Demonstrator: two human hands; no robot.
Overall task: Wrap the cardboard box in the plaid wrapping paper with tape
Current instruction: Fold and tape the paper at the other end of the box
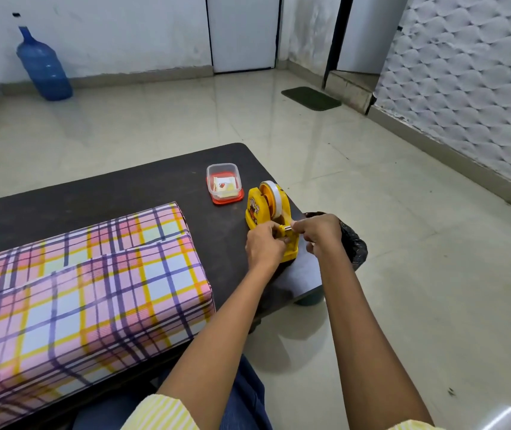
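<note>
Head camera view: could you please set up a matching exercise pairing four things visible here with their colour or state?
Column A
1. tape dispenser
2. plastic container
3. wrapped box
4. water bottle

Column B
a. blue, farthest away
b. plaid-patterned
c. yellow, held by the left hand and right hand
d. clear with a red base

Pairs: 1-c, 2-d, 3-b, 4-a
</note>
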